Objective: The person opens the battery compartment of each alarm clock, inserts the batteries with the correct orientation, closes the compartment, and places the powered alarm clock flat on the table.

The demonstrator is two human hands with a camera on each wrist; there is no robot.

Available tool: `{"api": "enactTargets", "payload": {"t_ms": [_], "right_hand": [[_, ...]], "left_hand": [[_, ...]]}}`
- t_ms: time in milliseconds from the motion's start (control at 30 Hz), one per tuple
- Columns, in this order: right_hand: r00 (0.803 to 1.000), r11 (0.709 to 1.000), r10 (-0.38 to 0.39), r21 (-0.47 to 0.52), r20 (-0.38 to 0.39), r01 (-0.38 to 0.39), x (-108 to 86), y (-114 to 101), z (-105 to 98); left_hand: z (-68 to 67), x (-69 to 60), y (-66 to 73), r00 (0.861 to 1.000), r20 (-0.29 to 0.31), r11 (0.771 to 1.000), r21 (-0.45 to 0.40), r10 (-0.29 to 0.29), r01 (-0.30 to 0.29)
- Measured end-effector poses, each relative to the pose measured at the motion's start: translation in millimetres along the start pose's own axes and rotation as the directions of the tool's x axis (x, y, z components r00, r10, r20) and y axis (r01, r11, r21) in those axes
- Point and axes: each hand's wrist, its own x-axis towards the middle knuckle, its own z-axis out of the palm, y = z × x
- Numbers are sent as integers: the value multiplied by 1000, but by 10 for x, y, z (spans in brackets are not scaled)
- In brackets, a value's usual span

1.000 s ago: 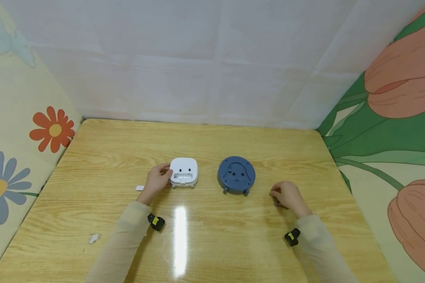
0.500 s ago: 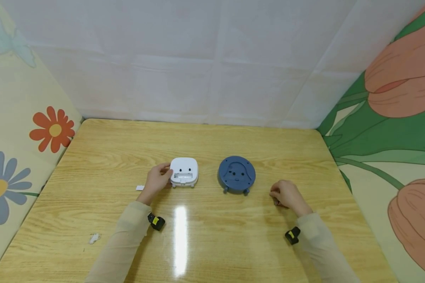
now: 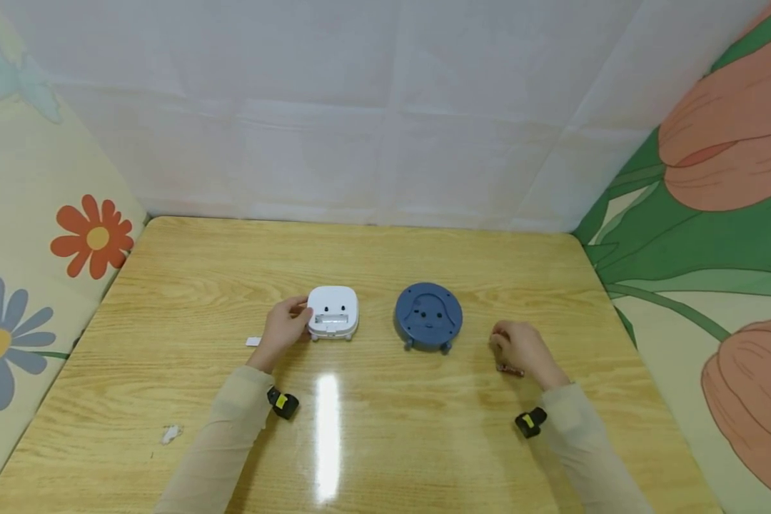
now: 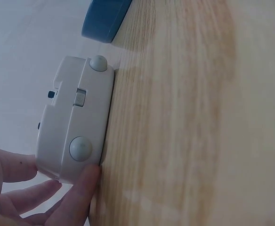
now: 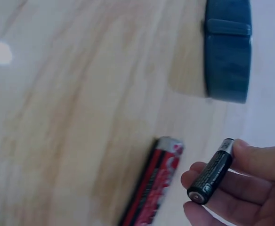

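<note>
A white square-shaped clock [image 3: 333, 300] with two small feet lies back up on the table, its battery slot [image 3: 331, 320] uncovered. My left hand [image 3: 285, 330] grips the clock's left side between thumb and fingers. In the left wrist view, the clock's feet [image 4: 81, 149] and lower edge show. My right hand [image 3: 519, 348] pinches a black AAA-looking battery [image 5: 211, 174] above the table, to the right of a round blue clock [image 3: 428, 314]. Just under that hand lies a red and black battery [image 5: 155, 181], partly cut off in the right wrist view.
A small white piece [image 3: 253, 341], perhaps a cover, lies left of my left wrist. A white scrap [image 3: 170, 433] sits nearer the front left of the wooden table [image 3: 411, 442]. White cloth and flower-patterned panels stand round the back and sides.
My right hand has shifted slightly, and the red battery on the table now shows more clearly beneath it. The left hand and both clocks stay in place.
</note>
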Motion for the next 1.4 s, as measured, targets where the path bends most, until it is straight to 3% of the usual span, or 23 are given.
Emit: {"api": "enactTargets", "payload": {"t_ms": [567,967,1400], "right_hand": [[982,992,-52,105,-182,72,12,-198,-88],[971,991,-83,87,-223,105,4,-395,-194],[951,979,-190,30,-242,203,47,-601,-201]], "left_hand": [[-19,-16,21,998,34,999,2,-46,46],[-11,-22,24,1000,21,1000,7,-18,18],[-7,-5,4,1000,10,1000,23,-14,14]]}}
